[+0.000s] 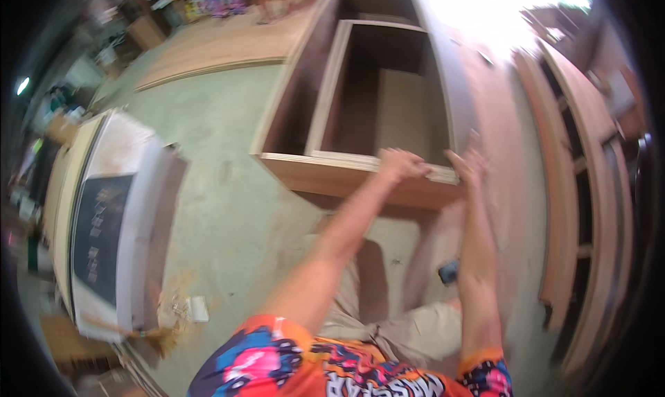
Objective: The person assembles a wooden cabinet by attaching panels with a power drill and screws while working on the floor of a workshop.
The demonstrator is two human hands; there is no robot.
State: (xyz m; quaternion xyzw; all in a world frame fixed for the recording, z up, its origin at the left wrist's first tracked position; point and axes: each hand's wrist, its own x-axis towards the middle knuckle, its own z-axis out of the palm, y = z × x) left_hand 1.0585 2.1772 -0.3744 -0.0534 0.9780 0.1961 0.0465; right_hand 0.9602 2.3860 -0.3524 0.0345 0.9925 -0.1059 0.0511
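Observation:
A large open wooden cabinet carcass lies ahead of me, its brown inside facing up. A smaller rectangular wooden frame sits within it, toward its right side. My left hand is closed over the near edge, right of the middle. At the near right corner my right hand straddles the side panel, its thumb on the inner side and its fingers on the outer side. Motion blurs both hands slightly, and the left fingertips are partly hidden.
A wrapped stack of panels stands at left, with wood shavings beside it. Slatted wooden frames stand on the right. A flat board lies at the far left. A small dark object is on the floor near my right forearm.

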